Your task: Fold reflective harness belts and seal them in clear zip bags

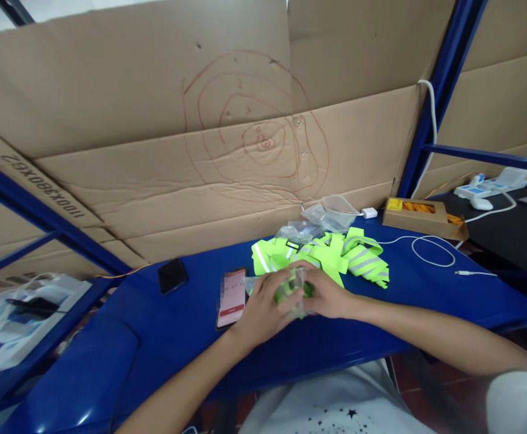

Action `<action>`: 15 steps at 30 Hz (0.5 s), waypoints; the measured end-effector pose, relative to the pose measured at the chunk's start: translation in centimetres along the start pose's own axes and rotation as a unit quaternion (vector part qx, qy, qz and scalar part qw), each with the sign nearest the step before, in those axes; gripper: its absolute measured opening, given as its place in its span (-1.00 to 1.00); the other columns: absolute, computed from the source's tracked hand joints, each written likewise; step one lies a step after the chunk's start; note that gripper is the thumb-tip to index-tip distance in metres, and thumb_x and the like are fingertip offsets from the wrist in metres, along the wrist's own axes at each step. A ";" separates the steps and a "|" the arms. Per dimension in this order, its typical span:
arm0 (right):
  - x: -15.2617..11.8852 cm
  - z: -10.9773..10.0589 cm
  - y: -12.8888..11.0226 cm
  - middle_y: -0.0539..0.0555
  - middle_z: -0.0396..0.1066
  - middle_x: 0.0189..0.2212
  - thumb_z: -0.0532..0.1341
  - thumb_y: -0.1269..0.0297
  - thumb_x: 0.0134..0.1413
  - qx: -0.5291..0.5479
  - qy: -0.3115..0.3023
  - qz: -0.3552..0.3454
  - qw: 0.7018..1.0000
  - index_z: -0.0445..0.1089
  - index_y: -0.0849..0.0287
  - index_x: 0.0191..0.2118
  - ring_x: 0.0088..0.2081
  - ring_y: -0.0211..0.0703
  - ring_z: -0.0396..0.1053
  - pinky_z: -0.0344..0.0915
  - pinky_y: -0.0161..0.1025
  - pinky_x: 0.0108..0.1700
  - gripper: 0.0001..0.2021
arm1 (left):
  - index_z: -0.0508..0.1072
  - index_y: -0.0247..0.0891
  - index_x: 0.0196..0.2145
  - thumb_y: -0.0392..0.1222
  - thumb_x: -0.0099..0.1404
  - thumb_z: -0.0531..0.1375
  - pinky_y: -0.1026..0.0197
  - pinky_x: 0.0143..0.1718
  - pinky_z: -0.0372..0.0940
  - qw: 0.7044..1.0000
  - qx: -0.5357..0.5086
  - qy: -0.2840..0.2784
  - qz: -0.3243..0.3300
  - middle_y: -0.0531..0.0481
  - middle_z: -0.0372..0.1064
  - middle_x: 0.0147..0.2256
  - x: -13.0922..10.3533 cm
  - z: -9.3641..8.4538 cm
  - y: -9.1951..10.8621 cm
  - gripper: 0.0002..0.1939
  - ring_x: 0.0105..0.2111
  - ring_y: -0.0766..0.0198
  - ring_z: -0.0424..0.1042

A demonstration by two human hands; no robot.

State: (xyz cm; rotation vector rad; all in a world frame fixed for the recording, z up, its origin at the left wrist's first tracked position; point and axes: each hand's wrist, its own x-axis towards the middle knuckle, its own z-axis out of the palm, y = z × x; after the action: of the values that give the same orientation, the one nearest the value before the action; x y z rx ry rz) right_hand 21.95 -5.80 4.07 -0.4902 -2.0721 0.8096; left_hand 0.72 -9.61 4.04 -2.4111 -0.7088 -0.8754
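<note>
In the head view, the left hand (pixel 263 306) and the right hand (pixel 329 293) are meeting over the near middle of the blue table (pixel 177 343). Both are gripping a small clear bag (pixel 300 279) with green material showing inside; the left fingers are curling around its left side, and the right fingers are closing on its right side, partly hidden. Just beyond the hands, a heap of neon straps (pixel 333 253) with grey bands is lying loosely, and crumpled clear packaging (pixel 330 214) is resting behind it. Just left of the left hand, a lit phone (pixel 233 296) is lying face up; farther left, a black phone (pixel 172 275) is resting. At the far right, an open carton (pixel 421 218) is holding orange items, and a white cable (pixel 435 263) is looping nearer.
</note>
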 end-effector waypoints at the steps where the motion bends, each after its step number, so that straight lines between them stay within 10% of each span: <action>1: 0.2 -0.4 -0.1 0.14 0.41 -0.08 0.29 0.42 0.04 -0.002 0.014 0.009 1.000 0.39 0.14 -0.27 0.07 0.02 0.39 0.34 -0.03 0.15 -0.88 | 0.24 -0.10 0.23 -0.11 0.33 0.34 -0.13 0.13 0.37 1.000 -0.004 -0.005 -0.018 -0.34 0.28 0.19 -0.1 0.1 -0.4 -0.42 0.18 -0.08 0.39; 15: 0.1 -0.6 1.8 0.26 0.33 0.07 0.37 0.32 0.01 -0.108 0.017 0.039 0.993 0.40 0.17 -0.23 0.13 0.13 0.36 0.33 0.07 0.18 -0.80 | 0.07 -0.25 0.34 0.01 0.25 0.40 -0.19 0.19 0.30 0.991 -0.046 -0.058 -0.111 -0.44 0.24 0.28 -1.4 1.7 -1.7 -0.13 0.28 -0.20 0.30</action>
State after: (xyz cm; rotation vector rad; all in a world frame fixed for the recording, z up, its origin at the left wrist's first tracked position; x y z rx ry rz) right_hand 22.49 -4.27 3.11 -0.7014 -2.1302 0.6199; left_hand -0.48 -7.73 2.32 -2.5159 -1.0187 -0.8752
